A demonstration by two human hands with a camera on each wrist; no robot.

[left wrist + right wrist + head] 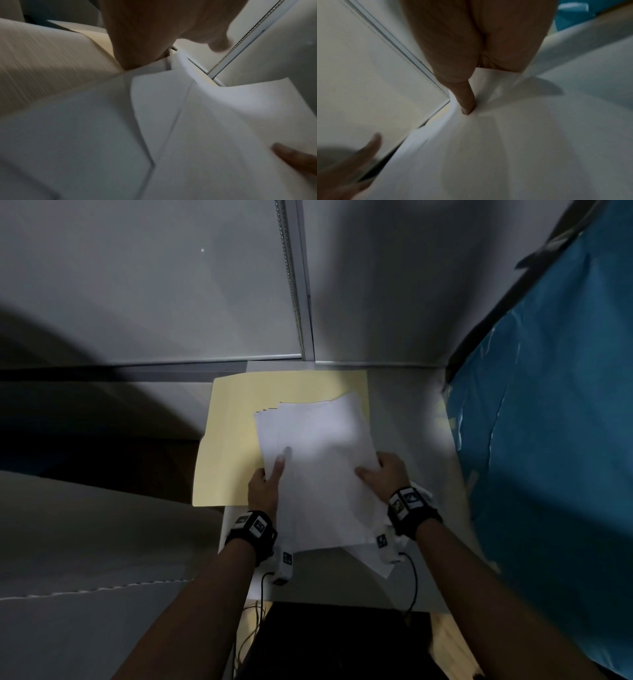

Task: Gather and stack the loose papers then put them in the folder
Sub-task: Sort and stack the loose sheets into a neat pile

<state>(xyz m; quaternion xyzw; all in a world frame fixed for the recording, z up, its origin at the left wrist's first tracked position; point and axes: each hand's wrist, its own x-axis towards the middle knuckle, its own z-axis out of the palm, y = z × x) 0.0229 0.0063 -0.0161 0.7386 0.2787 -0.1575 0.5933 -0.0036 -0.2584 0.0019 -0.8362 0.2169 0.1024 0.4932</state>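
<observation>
A loose stack of white papers is held over the open manila folder, its sheets fanned at the far left corner. My left hand grips the stack's left edge, thumb lying on top, the other fingers hidden beneath. My right hand pinches the right edge, thumb pressing the top sheet. In the left wrist view the offset white papers overlap under the left hand. In the right wrist view the thumb of my right hand dents the white papers.
The folder lies on a small white table against a grey partition wall. A blue plastic sheet hangs at the right. More white sheets stick out under the stack near the table's front edge. Cables trail from both wristbands.
</observation>
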